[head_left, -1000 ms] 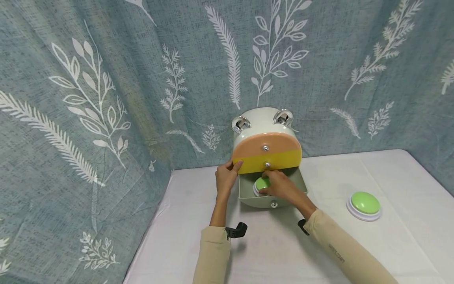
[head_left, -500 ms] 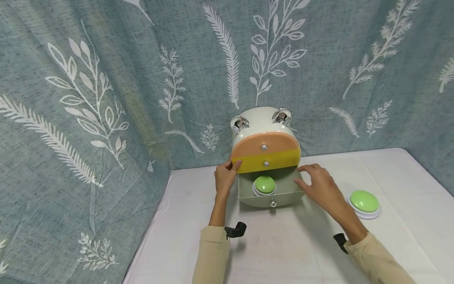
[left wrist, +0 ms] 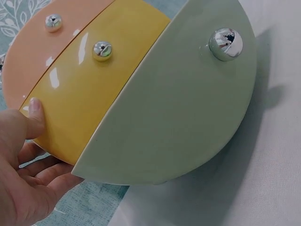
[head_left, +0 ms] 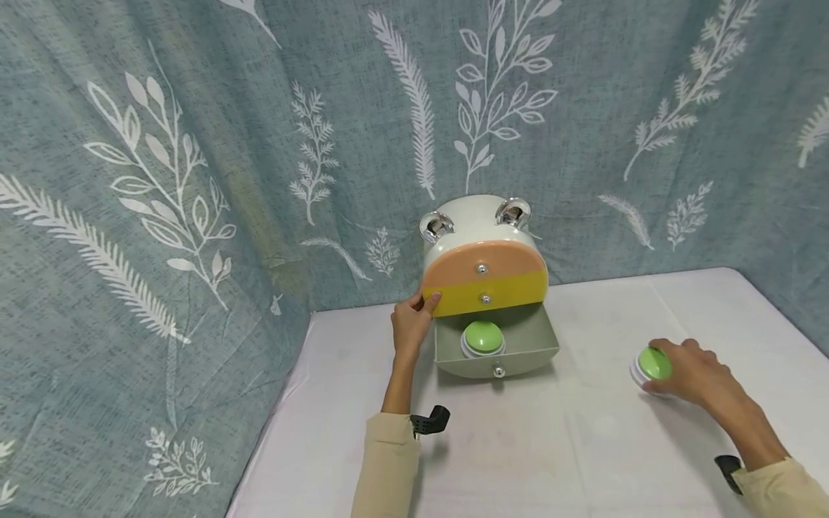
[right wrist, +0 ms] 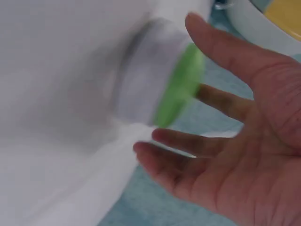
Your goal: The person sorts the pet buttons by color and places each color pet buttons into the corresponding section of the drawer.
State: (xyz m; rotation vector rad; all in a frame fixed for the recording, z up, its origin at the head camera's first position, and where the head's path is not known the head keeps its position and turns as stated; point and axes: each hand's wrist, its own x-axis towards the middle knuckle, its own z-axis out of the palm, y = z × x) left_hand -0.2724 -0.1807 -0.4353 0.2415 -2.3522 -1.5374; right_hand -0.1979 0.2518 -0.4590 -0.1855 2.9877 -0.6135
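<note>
A small rounded drawer cabinet [head_left: 479, 223] has an orange, a yellow and a grey-green drawer front. Its bottom drawer [head_left: 531, 339] is pulled out, with a green-domed push button [head_left: 483, 338] on a white base inside. My left hand [head_left: 410, 324] holds the cabinet's left edge, its thumb [left wrist: 35, 113] on the yellow front and its fingers behind. Off to the right, my right hand [head_left: 699, 374] is at a second green-domed button [right wrist: 181, 87] on the table. Its thumb and fingers are spread around that button; firm contact cannot be made out in the blurred right wrist view.
A white cloth covers the table [head_left: 518, 446]. Close behind the cabinet hangs a blue-green curtain [head_left: 363, 180] with white leaf prints. The pulled-out drawer juts toward me, with a silver knob [head_left: 498, 371] on its front.
My right hand has let go of the button in the drawer and moved right to the second button. My left hand stays on the cabinet.
</note>
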